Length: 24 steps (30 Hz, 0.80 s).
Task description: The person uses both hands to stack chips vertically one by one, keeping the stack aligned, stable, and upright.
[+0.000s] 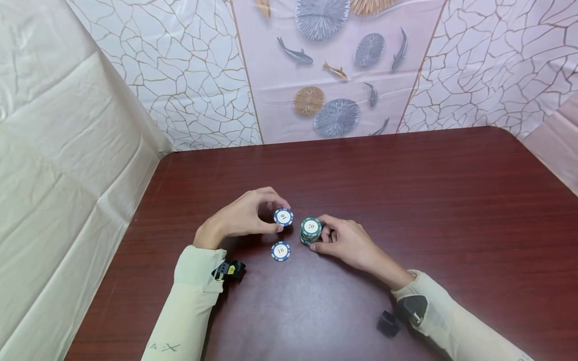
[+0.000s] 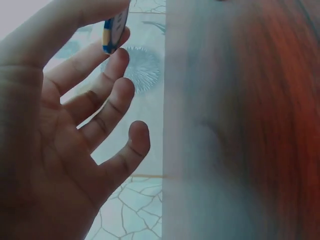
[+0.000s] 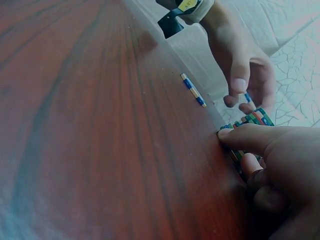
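Between the thumb and fingertips of my left hand [image 1: 246,214] is a blue-and-white poker chip [image 1: 283,217] marked 10, held above the table. Its edge also shows in the left wrist view, where the other fingers are loosely bent. My right hand [image 1: 349,244] grips a stack of poker chips [image 1: 311,228] from the right side, thumb in front. A green chip marked 20 tops the stack, and the right wrist view shows mixed colours along its side. Flat on the table, left of the stack, lies another blue poker chip [image 1: 281,251] marked 10.
Everything rests on a dark red-brown wooden table [image 1: 429,200]. Behind it hangs a patterned cloth [image 1: 203,75] with fish and round shapes, and a pale cloth [image 1: 67,175] borders the left side. A black strap device [image 1: 229,271] is worn at the left wrist.
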Available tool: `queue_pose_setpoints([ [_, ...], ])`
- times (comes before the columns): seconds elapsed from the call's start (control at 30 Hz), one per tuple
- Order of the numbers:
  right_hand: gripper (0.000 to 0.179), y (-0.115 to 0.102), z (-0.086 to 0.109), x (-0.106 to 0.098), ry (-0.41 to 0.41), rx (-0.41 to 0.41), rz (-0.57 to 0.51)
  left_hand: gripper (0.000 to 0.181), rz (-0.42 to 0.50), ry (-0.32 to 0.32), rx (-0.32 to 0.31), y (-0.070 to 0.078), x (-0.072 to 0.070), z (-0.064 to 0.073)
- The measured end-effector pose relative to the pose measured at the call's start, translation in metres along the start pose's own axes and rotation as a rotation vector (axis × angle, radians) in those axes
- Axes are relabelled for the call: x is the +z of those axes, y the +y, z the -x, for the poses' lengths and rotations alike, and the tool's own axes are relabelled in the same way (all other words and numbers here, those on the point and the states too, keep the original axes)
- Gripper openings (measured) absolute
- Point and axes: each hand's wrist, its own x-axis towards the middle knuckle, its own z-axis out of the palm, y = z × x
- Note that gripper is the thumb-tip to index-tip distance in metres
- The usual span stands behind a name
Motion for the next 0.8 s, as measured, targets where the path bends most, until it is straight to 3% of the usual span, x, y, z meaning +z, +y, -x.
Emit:
queue_pose_setpoints([
  [0.3,0.033,-0.001,0.0,-0.001,-0.007,0.004,-0.007,0.034,-0.032,0.033,0.05,0.011,0.004,-0.005],
  [0.8,0.031,0.0,0.0,-0.002,-0.003,-0.01,0.004,0.032,-0.052,0.017,0.093,0.025,0.017,-0.014],
])
